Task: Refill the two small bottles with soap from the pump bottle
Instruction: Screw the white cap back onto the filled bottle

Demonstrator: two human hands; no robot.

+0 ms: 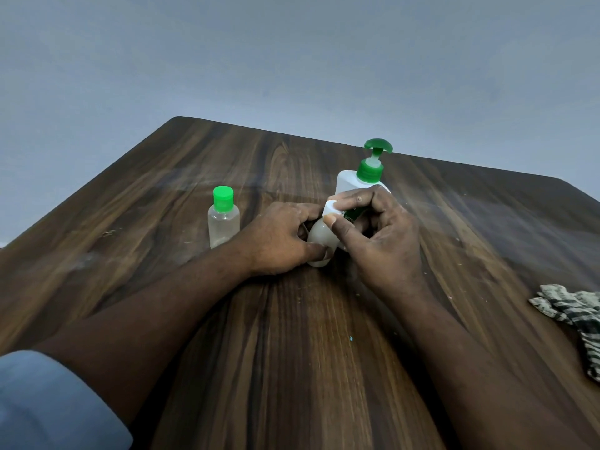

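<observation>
Nearest, I see a striped cloth (574, 313) lying at four o'clock on the wooden table (292, 352). Further out, my view shows the left hand (279, 238) curled round the body of a small milky bottle (319, 235), base down, long axis leaning toward one o'clock. The right hand (380, 241) pinches its white cap (331, 210) between thumb and forefinger. A green-capped bottle (223, 222) stands upright at nine o'clock, and the pump bottle (349, 183) is just behind at twelve.

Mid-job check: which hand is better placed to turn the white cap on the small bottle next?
Right. The right hand pinches the white cap between thumb and fingers, while the left hand grips the small bottle by its body, steadying it on the table. Swapping would likely mean regripping.
</observation>
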